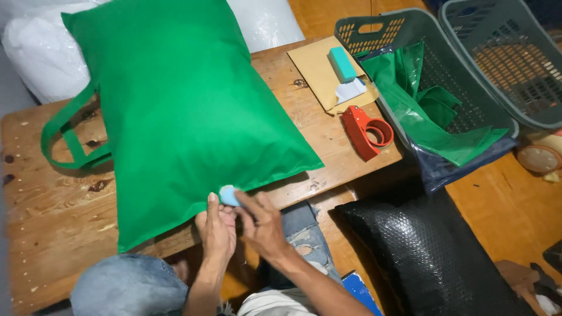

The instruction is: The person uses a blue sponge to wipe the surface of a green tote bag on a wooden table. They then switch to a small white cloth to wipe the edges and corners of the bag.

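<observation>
Two hands meet on one small light-blue object (228, 195), pressed at the lower edge of the big stuffed green bag (181, 111), approx 6 o'clock on the bag. Left hand (216, 227) has thumb + fingertips up against the blue piece, pinching it w/ the bag's hem. Right hand (262, 222) comes in from 3 o'clock, index finger on the same piece, other fingers loosely spread; can't tell if it's truly gripping.

Bag lies flat across the wooden table (52, 234), handles (67, 137) trailing off at 9 o'clock. At 2 o'clock from the bag: brown envelope (313, 67) w/ a teal block (342, 64) and a white scrap (350, 90) on it, red tape dispenser (366, 131) just beside. Further out at 3 o'clock, grey basket (421, 35) holding folded green fabric (427, 111); a second basket (503, 52) behind it. Black bubble wrap (427, 257) on the floor at 5 o'clock. White padded bundles (41, 47) at 11 o'clock.
</observation>
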